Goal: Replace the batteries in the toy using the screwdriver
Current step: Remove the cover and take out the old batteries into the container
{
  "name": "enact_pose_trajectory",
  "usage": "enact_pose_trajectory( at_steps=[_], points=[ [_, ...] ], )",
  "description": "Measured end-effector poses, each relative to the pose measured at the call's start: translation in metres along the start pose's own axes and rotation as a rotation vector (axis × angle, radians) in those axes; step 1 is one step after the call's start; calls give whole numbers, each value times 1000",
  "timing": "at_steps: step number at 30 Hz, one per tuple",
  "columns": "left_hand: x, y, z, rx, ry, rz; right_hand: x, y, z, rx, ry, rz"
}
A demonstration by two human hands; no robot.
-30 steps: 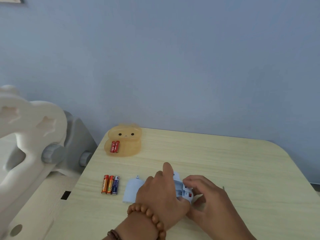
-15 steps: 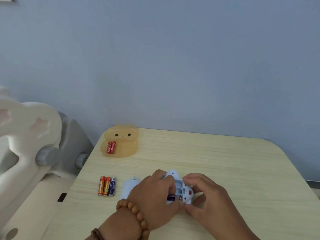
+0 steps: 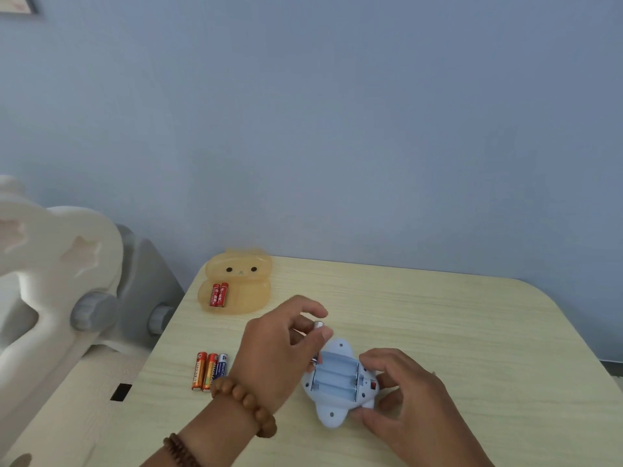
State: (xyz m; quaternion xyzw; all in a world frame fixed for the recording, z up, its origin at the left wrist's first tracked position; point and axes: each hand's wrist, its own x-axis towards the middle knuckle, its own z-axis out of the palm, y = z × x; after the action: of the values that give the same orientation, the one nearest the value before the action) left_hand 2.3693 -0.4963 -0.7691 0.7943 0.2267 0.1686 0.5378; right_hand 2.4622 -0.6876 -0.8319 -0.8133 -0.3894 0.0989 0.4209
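Now, in the head view, the left hand (image 3: pixel 279 345) has its grip pinched on a battery (image 3: pixel 318 326) it is lifting out of the toy (image 3: pixel 337 382). The right hand (image 3: pixel 401 385) grips the toy's right side and holds it on the desk (image 3: pixel 472 332), near the front edge. All three slots look empty. To do this well, keep the toy pressed flat and put this battery far from the three batteries (image 3: pixel 209 370) lying toward the left edge, so old and new don't get mixed. Two red batteries (image 3: pixel 219 294) sit in the bear tray (image 3: pixel 242 284) at the back left corner. Half a second ago, the left fingers were still down in the slots; now they are up with the battery.
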Motion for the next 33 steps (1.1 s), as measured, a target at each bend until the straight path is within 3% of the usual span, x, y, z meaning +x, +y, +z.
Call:
enact_pose_trajectory(
  at_steps=[4, 8, 10, 13, 15, 18, 33],
  points=[
    [6, 2, -17, -184, -47, -137, 2, 2, 0, 25, -15, -5],
    [9, 1, -37, -163, -156, -164, 4, 3, 0, 35, -21, -13],
    [16, -3, -51, -16, -131, -73, 4, 5, 0, 38, -22, -8],
    [44, -17, -84, 417, -26, 123, 6, 7, -1, 16, -33, -14],
    [63, -28, -107, 643, 12, 117, 7, 8, -1, 15, -48, -16],
    [80, -58, -126, 757, -33, 73, 8, 7, 0, 31, -48, -19],
    [116, -103, -139, 571, -114, 47, 4, 5, 2, 89, -61, 77]
  ],
)
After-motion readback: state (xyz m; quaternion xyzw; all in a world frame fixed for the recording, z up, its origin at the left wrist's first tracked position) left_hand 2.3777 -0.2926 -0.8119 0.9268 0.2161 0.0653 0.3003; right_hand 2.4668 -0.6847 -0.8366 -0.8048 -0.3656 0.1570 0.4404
